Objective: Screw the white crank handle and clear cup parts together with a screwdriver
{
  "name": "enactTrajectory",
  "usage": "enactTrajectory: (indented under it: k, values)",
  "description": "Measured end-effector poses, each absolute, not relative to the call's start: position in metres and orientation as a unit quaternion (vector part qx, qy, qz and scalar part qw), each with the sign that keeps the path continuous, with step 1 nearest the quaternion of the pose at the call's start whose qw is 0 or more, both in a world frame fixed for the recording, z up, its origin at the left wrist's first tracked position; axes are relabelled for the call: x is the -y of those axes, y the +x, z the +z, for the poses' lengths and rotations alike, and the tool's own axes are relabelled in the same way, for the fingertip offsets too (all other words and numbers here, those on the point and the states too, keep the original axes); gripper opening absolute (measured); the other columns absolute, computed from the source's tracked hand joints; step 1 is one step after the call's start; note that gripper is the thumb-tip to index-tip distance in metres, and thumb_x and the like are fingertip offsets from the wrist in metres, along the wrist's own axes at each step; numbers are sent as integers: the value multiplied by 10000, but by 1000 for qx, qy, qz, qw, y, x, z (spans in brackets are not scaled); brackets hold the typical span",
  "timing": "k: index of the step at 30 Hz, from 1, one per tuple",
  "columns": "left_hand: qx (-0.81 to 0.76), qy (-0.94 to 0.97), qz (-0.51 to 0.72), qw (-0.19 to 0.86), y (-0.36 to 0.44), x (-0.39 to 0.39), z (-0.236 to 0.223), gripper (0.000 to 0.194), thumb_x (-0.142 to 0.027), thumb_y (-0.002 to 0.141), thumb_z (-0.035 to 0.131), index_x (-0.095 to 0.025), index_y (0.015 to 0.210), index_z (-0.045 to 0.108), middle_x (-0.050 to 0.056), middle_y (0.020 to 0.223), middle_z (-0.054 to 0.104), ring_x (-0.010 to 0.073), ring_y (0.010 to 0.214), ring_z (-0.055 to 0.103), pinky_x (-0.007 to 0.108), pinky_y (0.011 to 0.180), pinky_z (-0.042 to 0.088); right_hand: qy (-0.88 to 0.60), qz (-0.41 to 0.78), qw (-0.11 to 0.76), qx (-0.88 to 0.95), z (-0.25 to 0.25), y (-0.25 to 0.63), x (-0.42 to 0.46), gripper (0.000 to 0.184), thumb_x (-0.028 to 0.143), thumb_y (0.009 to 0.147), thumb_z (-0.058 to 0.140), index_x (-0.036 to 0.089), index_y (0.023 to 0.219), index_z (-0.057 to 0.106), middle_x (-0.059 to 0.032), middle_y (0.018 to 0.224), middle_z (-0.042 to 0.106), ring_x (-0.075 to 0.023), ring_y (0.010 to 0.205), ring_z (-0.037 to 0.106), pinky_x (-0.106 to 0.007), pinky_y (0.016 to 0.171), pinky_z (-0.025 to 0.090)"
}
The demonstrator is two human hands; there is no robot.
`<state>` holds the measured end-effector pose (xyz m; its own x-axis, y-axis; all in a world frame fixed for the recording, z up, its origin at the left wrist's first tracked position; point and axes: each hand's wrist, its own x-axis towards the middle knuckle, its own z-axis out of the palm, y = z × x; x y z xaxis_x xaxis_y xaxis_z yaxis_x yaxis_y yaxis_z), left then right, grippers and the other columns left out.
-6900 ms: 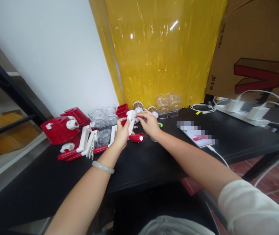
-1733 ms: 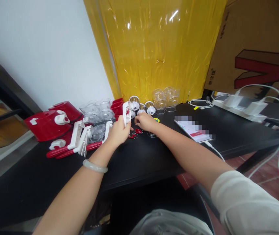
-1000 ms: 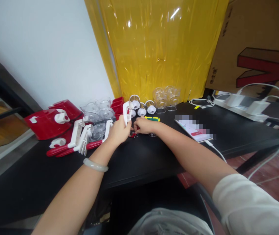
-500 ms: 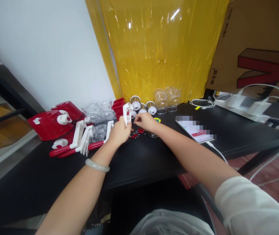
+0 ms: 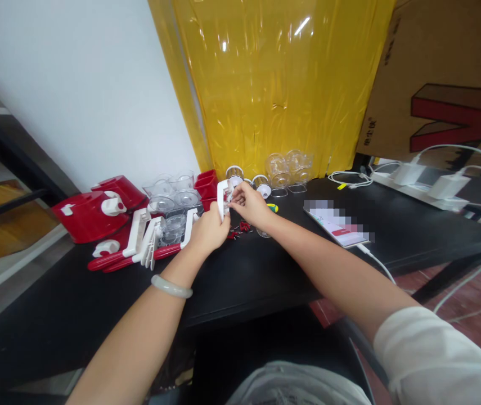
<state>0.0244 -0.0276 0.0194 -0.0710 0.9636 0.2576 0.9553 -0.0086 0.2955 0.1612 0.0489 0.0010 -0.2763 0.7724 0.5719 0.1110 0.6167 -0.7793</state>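
Note:
My left hand (image 5: 209, 229) is wrapped round a white plastic handle part (image 5: 220, 199), held upright above the table. At its open side is my right hand (image 5: 251, 206), fingertips pinched together against the part; anything between them is too small to make out. Below the hands lie small red pieces with thin metal bits (image 5: 245, 226). A yellow-green screwdriver handle (image 5: 273, 207) shows beside my right wrist. Just behind my hands are white-ended metal grater drums (image 5: 261, 184), partly covered by my fingers.
Left of my hands lie red-and-white handles (image 5: 136, 232), red housings (image 5: 86, 219) and clear plastic cups (image 5: 175, 194). More clear parts (image 5: 288, 169) stand by the yellow curtain (image 5: 282, 84). A phone (image 5: 337, 223) on a cable and a power strip (image 5: 417, 188) are on the right.
My right hand has moved up and in against the white handle part, its fingertips now at the open side. The part has turned slightly and sits a little lower.

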Motion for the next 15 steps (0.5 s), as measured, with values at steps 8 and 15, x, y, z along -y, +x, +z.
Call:
enactTrajectory:
  k: [8,15]
  values:
    - [-717,682,141,-40,28,31,23,319,-410,1002,363,-175,1185,475,192,1047,756,367,1031,727,462,862,530,-295,307,516,743,-2,161,-53,280,126,786,708,226,856,457,31,781,632,-128,748,645,-312,768,537]
    - [-714,686,128,-60,29,32,22,318,-405,1000,338,-168,1159,478,195,1024,749,384,988,731,466,830,535,-291,317,521,737,0,162,-49,297,124,776,721,225,836,449,42,761,615,-127,720,623,-313,755,518]
